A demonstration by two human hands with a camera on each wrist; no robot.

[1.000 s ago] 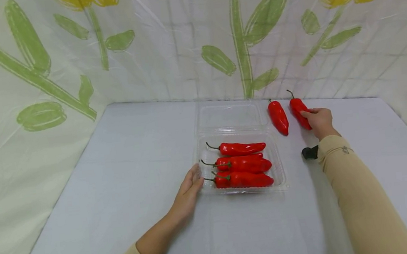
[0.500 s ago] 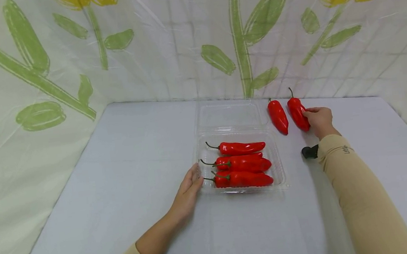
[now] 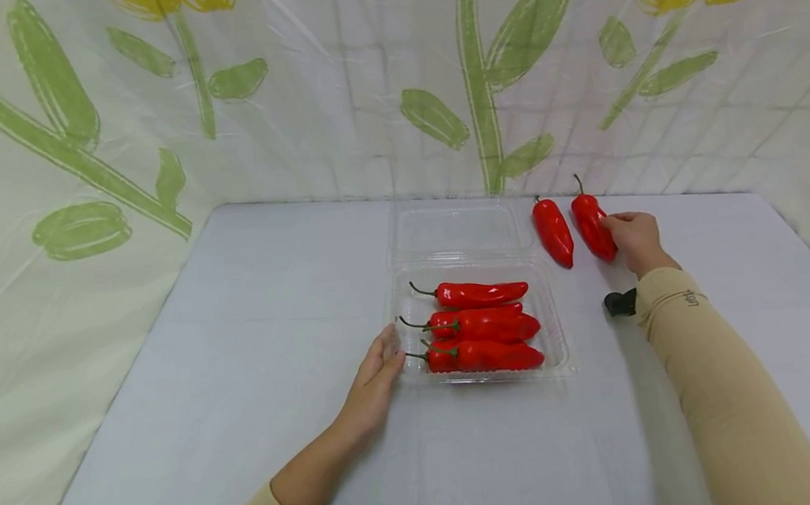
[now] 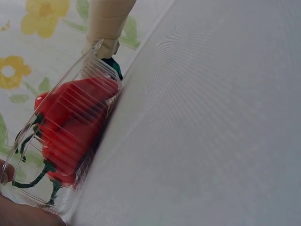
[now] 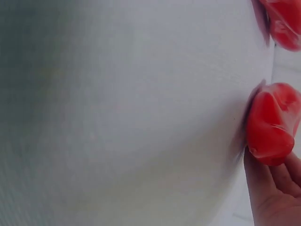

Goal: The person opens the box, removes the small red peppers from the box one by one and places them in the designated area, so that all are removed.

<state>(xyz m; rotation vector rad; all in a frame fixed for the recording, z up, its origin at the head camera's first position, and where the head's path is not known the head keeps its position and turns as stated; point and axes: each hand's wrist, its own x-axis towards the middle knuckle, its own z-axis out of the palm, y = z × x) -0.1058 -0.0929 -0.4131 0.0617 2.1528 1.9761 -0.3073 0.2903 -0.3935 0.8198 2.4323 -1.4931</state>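
In the head view my left hand (image 3: 369, 387) holds the left edge of a clear plastic clamshell box (image 3: 552, 311). The left wrist view has the box wall (image 4: 101, 66) between thumb and fingers. Several red chili peppers (image 3: 492, 326) with green stems lie sideways in the box. Beyond it at the right, my right hand (image 3: 636, 241) pinches the side of another red chili pepper (image 3: 592, 224) on the table, stem pointing away. In the right wrist view, thumb and fingers are right against this pepper (image 5: 270, 127).
A further loose red chili pepper (image 3: 554, 233) lies between the held one and the box's lid (image 3: 457, 230), which is folded back flat. Behind the white table (image 3: 268, 301) hangs a sheet (image 3: 331, 128) printed with flowers.
The pepper at my right hand has turned slightly, its stem end shifting a little, and my right fingers have shifted along its side. My left hand and the box have stayed in place.
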